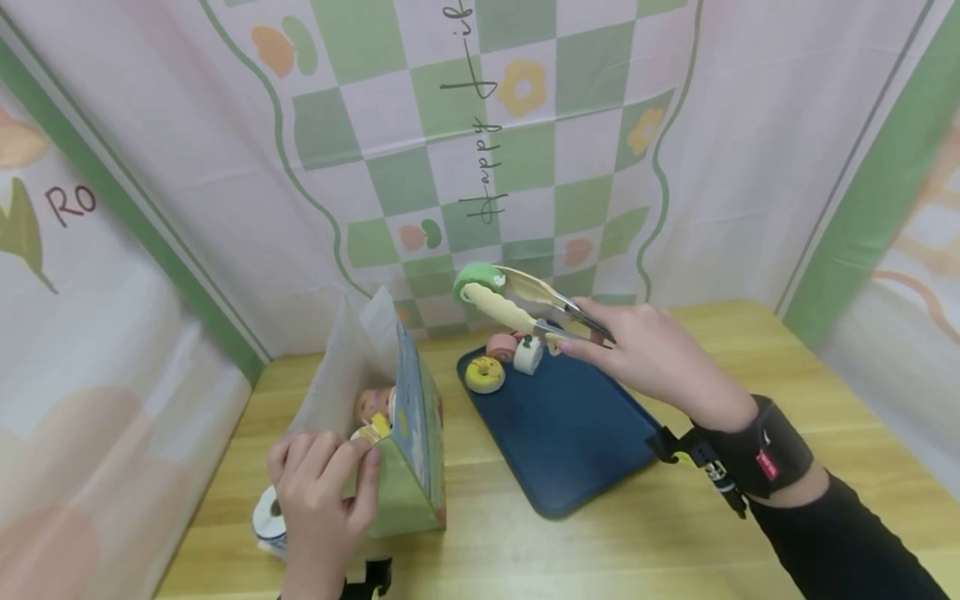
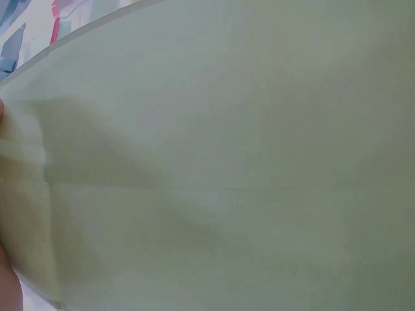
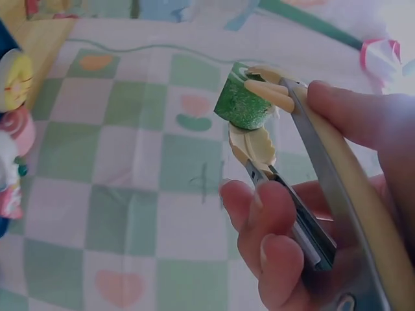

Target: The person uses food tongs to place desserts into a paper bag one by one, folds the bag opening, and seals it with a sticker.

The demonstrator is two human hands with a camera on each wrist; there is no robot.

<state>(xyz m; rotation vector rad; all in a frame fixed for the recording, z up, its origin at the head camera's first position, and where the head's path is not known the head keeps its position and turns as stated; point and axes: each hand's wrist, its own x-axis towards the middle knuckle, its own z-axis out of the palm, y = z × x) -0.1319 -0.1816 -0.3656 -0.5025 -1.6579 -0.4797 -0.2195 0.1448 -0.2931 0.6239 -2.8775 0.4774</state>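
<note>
My right hand grips a pair of tongs with cream-coloured tips. Pinched in those tips is a green roll-shaped toy cake, raised above the far end of the tray; the right wrist view shows the green cake between both tips. My left hand holds the near edge of a green paper bag, thumb and fingers on its rim. Inside the open bag lie a pink sprinkled piece and a yellow piece. The bag's green side fills the left wrist view.
On the dark blue tray sit a yellow doughnut, a pink roll and a white roll, bunched at its far left corner. A white roll of tape or paper stands left of the bag. A patterned curtain hangs behind.
</note>
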